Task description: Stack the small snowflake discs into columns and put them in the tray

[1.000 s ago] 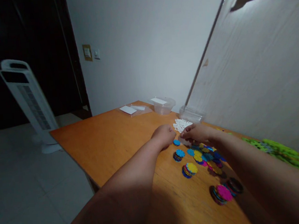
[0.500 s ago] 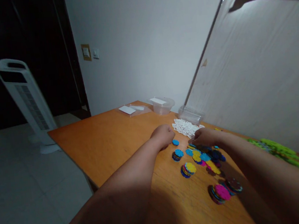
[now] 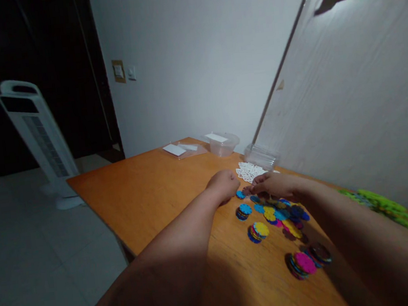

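My left hand (image 3: 223, 187) rests closed on the wooden table (image 3: 149, 193), its fingers curled inward; whatever it may hold is hidden. Just beyond its fingers lies a blue scalloped disc (image 3: 240, 194). My right hand (image 3: 270, 184) pinches a dark brown scalloped disc (image 3: 246, 191) close beside that blue one. Below the right hand spreads a loose pile of blue, yellow, pink and brown discs (image 3: 281, 214). Nearer to me stand stacks of discs: one topped blue (image 3: 245, 209), one topped yellow (image 3: 261, 229), one topped pink (image 3: 305, 263) and one topped brown (image 3: 320, 253).
White lattice pieces (image 3: 251, 171) lie behind my hands. At the back are a clear round tub (image 3: 223, 146), a clear rectangular box (image 3: 261, 156) and a flat plastic bag with a white label (image 3: 174, 150). Bright green pieces (image 3: 375, 207) lie at the right edge, by the wall.
My right hand has moved left from the loose pile toward my left hand, and a brown disc now shows at its fingertips. My left hand has stayed in place.
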Available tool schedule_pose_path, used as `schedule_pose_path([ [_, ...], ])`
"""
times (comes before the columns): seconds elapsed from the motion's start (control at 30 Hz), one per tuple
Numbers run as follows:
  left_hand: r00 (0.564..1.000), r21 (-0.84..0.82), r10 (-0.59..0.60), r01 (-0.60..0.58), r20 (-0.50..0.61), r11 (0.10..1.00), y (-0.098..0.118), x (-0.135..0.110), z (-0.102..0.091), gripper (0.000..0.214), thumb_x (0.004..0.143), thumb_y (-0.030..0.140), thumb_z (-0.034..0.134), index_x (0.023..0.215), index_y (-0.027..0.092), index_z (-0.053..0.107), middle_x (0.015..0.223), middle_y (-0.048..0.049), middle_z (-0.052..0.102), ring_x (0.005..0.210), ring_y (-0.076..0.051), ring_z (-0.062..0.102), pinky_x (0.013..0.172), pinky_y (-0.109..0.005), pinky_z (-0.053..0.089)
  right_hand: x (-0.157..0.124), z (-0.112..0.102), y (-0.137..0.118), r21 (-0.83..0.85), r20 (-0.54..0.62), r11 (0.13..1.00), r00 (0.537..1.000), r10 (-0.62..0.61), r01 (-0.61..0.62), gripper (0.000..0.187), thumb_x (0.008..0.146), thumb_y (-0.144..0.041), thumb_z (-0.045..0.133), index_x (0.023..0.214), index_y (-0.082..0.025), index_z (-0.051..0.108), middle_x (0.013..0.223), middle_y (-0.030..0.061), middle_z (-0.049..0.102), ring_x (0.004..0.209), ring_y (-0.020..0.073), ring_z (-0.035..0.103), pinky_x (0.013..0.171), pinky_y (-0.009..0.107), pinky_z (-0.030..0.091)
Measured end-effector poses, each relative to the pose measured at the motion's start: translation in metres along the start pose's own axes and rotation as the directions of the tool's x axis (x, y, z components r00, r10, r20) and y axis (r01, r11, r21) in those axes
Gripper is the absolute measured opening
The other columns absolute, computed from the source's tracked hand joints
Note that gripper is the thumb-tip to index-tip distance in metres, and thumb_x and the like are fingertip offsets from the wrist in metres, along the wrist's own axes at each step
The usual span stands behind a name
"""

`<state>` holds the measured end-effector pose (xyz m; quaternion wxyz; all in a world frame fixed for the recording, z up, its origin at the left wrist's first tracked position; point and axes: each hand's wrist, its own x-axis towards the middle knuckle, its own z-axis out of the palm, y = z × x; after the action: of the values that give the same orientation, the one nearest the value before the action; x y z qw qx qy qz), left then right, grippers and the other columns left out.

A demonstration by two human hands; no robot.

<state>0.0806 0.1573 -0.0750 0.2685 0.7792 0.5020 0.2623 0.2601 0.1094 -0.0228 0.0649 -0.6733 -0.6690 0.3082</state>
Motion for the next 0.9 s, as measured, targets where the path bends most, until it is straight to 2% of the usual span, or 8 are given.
schedule_pose_path([
  [0.1, 1.0, -0.018, 0.0, 0.0, -0.004, 1.0, -0.001, 0.0, 0.001, 0.024, 0.079, 0.028, 0.052, 0.076, 0.015, 0.072, 0.058, -0.0031, 0.066, 0.051, -0.013, 0.055, 0.05, -0.023, 0.035, -0.001, 0.007, -0.009, 0.043, 0.042, 0.999, 0.999, 0.02, -0.022, 0.027, 0.08, -0.045, 0.06, 0.071, -0.019, 0.058, 0.058, -0.0031, 0.053, 0.047, 0.0088, 0.04, 0.043, 0.022, 0.028],
  [0.23, 1.0, -0.042, 0.004, -0.004, -0.003, 0.999, -0.002, -0.001, 0.002, 0.023, 0.078, 0.028, 0.052, 0.076, 0.016, 0.072, 0.058, -0.003, 0.066, 0.051, -0.013, 0.054, 0.049, -0.023, 0.035, 0.0, 0.006, -0.01, -0.042, -0.012, 0.998, 0.999, 0.039, -0.04, 0.022, 0.078, -0.039, 0.061, 0.07, -0.019, 0.059, 0.059, -0.0021, 0.054, 0.051, 0.0104, 0.045, 0.046, 0.023, 0.032],
  [0.33, 1.0, -0.069, -0.005, 0.005, 0.0, 0.998, -0.003, 0.0, 0.004, 0.022, 0.077, 0.026, 0.053, 0.075, 0.015, 0.072, 0.06, -0.0029, 0.067, 0.053, -0.012, 0.056, 0.049, -0.022, 0.034, 0.0, 0.0, -0.007, -0.137, -0.069, 0.989, 0.997, 0.04, -0.05, 0.016, 0.07, -0.032, 0.069, 0.071, -0.018, 0.062, 0.064, -0.0008, 0.059, 0.059, 0.0127, 0.05, 0.052, 0.024, 0.036],
  [0.43, 1.0, -0.077, -0.013, 0.013, -0.003, 0.997, -0.006, 0.002, 0.006, 0.021, 0.077, 0.026, 0.054, 0.077, 0.016, 0.072, 0.063, -0.0028, 0.069, 0.054, -0.012, 0.057, 0.049, -0.021, 0.035, 0.0, -0.003, -0.004, -0.219, -0.07, 0.972, 0.995, 0.064, -0.078, 0.017, 0.063, -0.029, 0.075, 0.069, -0.017, 0.066, 0.063, 0.0007, 0.061, 0.062, 0.0159, 0.054, 0.054, 0.026, 0.036],
  [0.53, 1.0, -0.067, 0.002, -0.003, -0.014, 0.998, -0.008, 0.003, 0.007, 0.02, 0.076, 0.025, 0.054, 0.077, 0.017, 0.072, 0.064, -0.0024, 0.069, 0.054, -0.012, 0.057, 0.05, -0.022, 0.035, 0.003, -0.002, -0.002, -0.24, -0.058, 0.966, 0.995, 0.083, -0.094, 0.015, 0.062, -0.027, 0.077, 0.066, -0.016, 0.067, 0.06, 0.0009, 0.061, 0.061, 0.0165, 0.054, 0.054, 0.027, 0.037],
  [0.7, 1.0, -0.057, -0.001, 0.001, 0.0, 0.998, -0.007, 0.004, 0.005, 0.021, 0.077, 0.025, 0.053, 0.076, 0.016, 0.072, 0.064, -0.0031, 0.069, 0.055, -0.013, 0.058, 0.051, -0.022, 0.036, 0.006, -0.002, 0.002, -0.133, -0.068, 0.988, 0.995, 0.075, -0.084, 0.018, 0.066, -0.028, 0.075, 0.066, -0.017, 0.061, 0.059, -0.0013, 0.058, 0.056, 0.012, 0.05, 0.05, 0.024, 0.035],
  [0.9, 1.0, -0.04, 0.0, 0.0, -0.005, 0.999, -0.004, 0.002, 0.004, 0.024, 0.079, 0.027, 0.051, 0.077, 0.016, 0.072, 0.065, -0.0037, 0.07, 0.054, -0.013, 0.057, 0.05, -0.022, 0.036, 0.003, -0.002, -0.003, 0.087, -0.035, 0.995, 0.998, 0.052, -0.049, 0.033, 0.078, -0.049, 0.065, 0.067, -0.019, 0.054, 0.056, -0.003, 0.052, 0.045, 0.0084, 0.041, 0.041, 0.022, 0.028],
])
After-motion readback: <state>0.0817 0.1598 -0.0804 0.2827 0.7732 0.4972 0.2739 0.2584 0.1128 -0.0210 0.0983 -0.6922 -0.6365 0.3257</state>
